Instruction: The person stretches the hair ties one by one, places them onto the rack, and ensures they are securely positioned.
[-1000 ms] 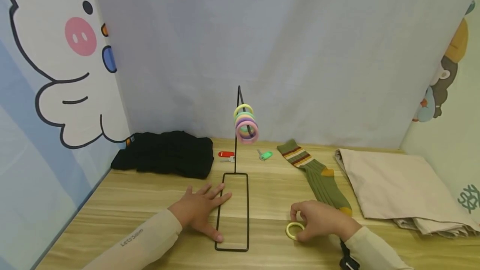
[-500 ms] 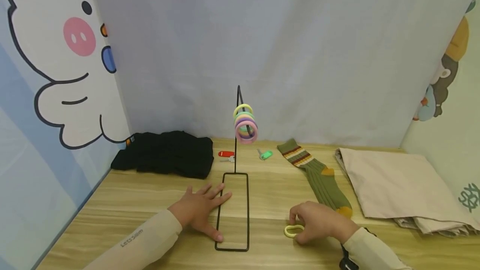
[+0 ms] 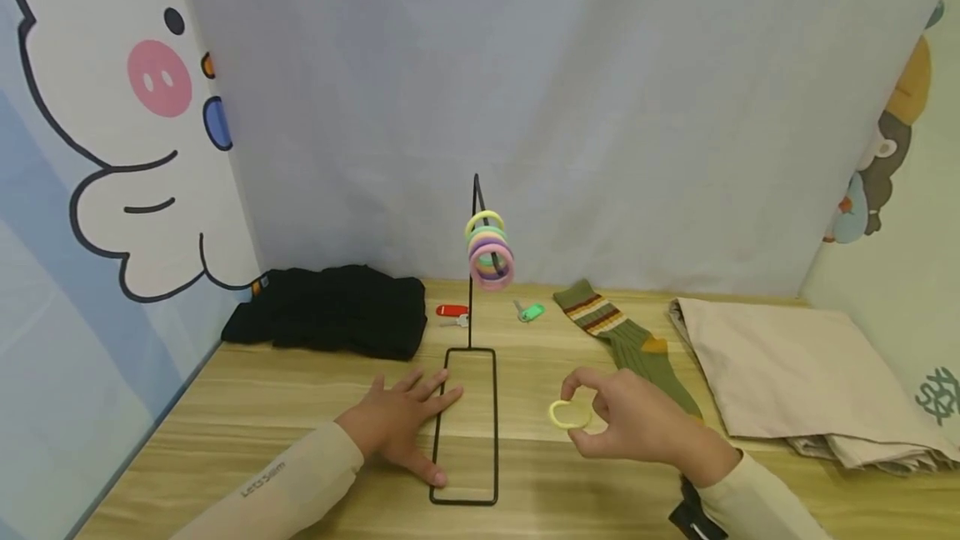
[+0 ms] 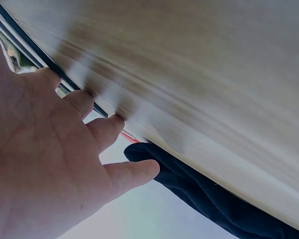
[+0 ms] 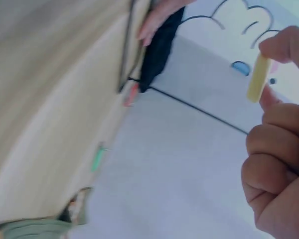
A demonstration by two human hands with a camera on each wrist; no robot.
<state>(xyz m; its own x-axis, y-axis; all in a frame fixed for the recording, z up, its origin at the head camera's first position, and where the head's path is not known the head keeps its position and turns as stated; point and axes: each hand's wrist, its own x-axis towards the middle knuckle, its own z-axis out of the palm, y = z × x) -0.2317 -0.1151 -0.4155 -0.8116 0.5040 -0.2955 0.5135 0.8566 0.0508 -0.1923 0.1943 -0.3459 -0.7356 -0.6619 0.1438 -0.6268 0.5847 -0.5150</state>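
Observation:
In the head view my left hand (image 3: 401,425) lies with spread fingers over the left side of the black wire stand's base (image 3: 496,423), and the thumb touches the base near its front corner. The left wrist view shows the fingers straight. My right hand (image 3: 641,419) pinches a yellow hair tie (image 3: 568,427) between thumb and index finger, held above the table right of the stand. The right wrist view shows the hair tie (image 5: 259,77) edge-on, with the other fingers curled. Several pastel hair ties (image 3: 492,285) hang on the stand's upper arm, a pink one foremost.
Folded black cloth (image 3: 330,311) lies at the back left. Behind the stand are a key with a red tag (image 3: 452,310) and one with a green tag (image 3: 532,312). A green striped sock (image 3: 637,348) and folded beige cloth (image 3: 795,365) lie to the right.
My right hand squeezed the yellow hair tie into a narrower loop, then lifted it off the table, moving up and slightly left. The left hand has stayed on the stand's base.

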